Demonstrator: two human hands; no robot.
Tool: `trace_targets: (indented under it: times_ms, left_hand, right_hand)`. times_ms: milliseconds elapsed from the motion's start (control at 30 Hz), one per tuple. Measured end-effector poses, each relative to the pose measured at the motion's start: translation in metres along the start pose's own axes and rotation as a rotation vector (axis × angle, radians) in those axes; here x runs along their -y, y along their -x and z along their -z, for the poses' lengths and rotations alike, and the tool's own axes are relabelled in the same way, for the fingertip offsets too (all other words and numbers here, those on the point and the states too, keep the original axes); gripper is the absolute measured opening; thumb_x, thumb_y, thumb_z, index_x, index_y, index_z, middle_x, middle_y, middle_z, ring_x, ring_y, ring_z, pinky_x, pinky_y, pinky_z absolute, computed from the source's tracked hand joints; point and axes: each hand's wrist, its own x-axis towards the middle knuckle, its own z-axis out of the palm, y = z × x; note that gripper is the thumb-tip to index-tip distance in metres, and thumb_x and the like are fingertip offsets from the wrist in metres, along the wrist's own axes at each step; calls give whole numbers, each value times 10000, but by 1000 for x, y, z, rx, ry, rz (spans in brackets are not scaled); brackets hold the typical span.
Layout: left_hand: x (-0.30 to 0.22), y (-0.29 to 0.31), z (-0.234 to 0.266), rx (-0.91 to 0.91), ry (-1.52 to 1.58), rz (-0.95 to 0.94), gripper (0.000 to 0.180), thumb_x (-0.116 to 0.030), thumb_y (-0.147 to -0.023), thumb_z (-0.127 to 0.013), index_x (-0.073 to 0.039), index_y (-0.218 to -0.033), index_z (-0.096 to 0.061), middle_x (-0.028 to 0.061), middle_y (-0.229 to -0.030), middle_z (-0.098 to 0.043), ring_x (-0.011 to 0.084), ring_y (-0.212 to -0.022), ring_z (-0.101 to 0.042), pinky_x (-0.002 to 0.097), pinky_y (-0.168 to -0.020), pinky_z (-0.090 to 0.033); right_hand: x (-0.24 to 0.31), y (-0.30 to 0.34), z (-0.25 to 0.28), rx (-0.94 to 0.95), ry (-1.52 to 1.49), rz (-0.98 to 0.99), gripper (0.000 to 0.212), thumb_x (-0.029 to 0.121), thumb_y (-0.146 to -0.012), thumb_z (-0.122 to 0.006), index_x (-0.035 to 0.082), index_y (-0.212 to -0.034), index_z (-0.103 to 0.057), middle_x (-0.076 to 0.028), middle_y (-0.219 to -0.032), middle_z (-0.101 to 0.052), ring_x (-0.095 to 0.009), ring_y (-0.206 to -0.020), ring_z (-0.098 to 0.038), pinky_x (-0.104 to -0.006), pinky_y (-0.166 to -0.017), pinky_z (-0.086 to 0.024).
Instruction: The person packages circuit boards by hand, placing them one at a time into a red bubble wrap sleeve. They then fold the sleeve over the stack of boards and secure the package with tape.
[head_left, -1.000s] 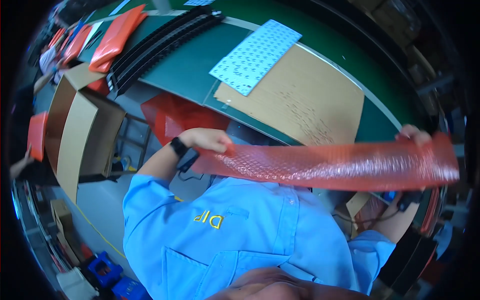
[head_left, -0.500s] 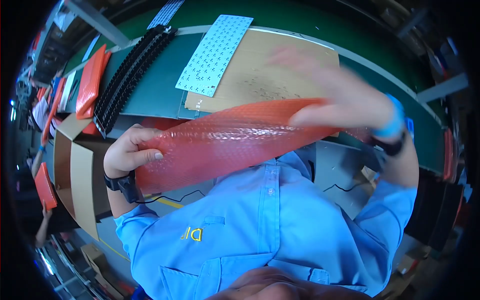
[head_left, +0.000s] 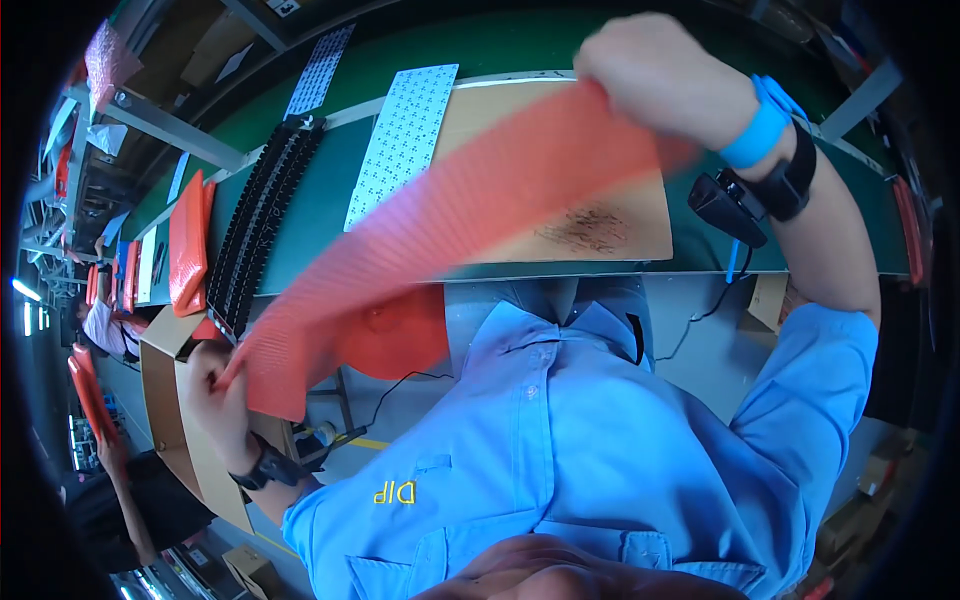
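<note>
Left hand [head_left: 215, 400] is closing thumb and fingers on the lower-left end of the red bubble-wrap piece [head_left: 450, 215]. Right hand [head_left: 670, 80] is gripping the opposite, upper end in a closed fist; exact finger placement is blurring out. Piece is running diagonally between the hands, in front of the torso and over the near side of the bench [head_left: 330, 180]. Can't tell if it's a flat sheet or a bag. Two-end grip is probably holding it long and spread instead of letting it fold.

Under it, the cardboard sheet [head_left: 635, 210] is lying flat on the bench, showing dark scuffing near its front edge; likely serving as a pad over the green top. Pale blue marked panel [head_left: 405, 140] is lying along its left side, the wrap partly crossing in front; contact isn't showing. Black slotted rack [head_left: 265, 215] is lying left of that, its slots possibly serving for standing panels apart. Red wrapped packs [head_left: 188, 245] are sitting further left, likely stacked there to leave the middle for handling.

Open carton [head_left: 170, 335] is standing off the bench's near edge, just beside the left hand, presumably for easy reach.
</note>
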Motion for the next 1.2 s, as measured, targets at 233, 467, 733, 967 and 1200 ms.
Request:
trace_targets:
  times_ms: [233, 467, 733, 967, 1200]
  left_hand:
    - [-11, 54, -92, 112, -112, -470, 210, -18, -656, -730, -98, -790, -590, 82, -763, -614, 287, -654, -619, 384, -516, -464]
    - [-26, 109, -253, 686, 7, -514, 399, -39, -751, -701, -124, -1141, -693, 143, -1304, -596, 297, -1040, -639, 370, -840, -527]
    - [-53, 18, -263, 1291, 689, -268, 321, -81, -941, -599, -69, -1258, -651, 139, -1278, -646, 290, -1163, -622, 359, -974, -488]
    - [-79, -211, -137, 688, 623, -184, 281, -265, -933, -676, -29, -1078, -722, 101, -973, -726, 201, -876, -688, 318, -793, -550]
    - [38, -377, -307, 237, -329, 428, 1133, -676, -686, -775, -66, -1515, -303, 278, -1445, -451, 400, -1327, -475, 482, -1089, -407]
  right_hand:
    - [-4, 14, -90, -498, -2, -295, 233, 10, -725, -619, 103, -937, -633, -85, -998, -657, -316, -975, -624, -421, -728, -513]
    - [30, 23, -127, 293, -425, -459, 492, 8, -794, -556, 78, -1281, -549, -227, -1412, -463, -420, -1384, -365, -683, -1100, -225]
    - [180, 58, -115, -122, -633, -266, 683, 521, -829, -685, 62, -1317, -551, -244, -1516, -360, -443, -1425, -296, -663, -1131, -201]
    - [137, 97, -125, -155, -796, -214, 499, 420, -801, -753, 68, -1135, -636, -151, -1472, -457, -419, -1393, -350, -599, -1148, -230]
    - [140, 88, -128, -197, -794, -238, 449, 396, -797, -764, 78, -1091, -646, -122, -1409, -527, -387, -1348, -407, -575, -1133, -270]
